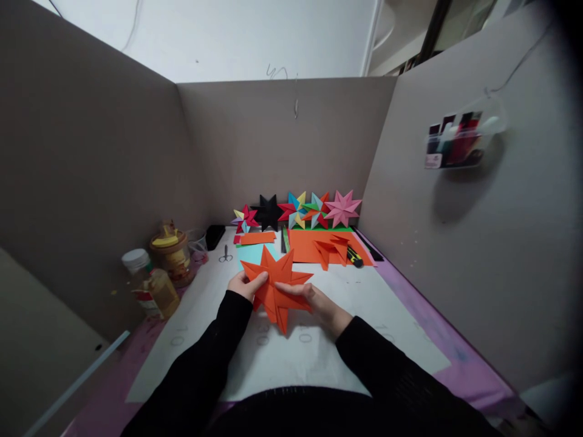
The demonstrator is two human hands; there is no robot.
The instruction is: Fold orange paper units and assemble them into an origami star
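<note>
An orange folded paper star (274,298) with several points is held above the white sheet (291,370). My left hand (246,284) grips its left side, the thumb lying on the front near the middle and the other fingers hidden behind. At the right side, my right hand (319,303) holds the star, with a finger stretched across its front to the centre. Beyond the hands, orange folded paper pieces (331,249) lie on orange sheets (303,243).
Finished paper stars, including a black one (268,212) and a pink one (343,209), lean on the back wall. Scissors (225,255), a glue bottle (157,291) and a brown cup (175,258) are at left. A yellow-black cutter (354,257) lies right of centre.
</note>
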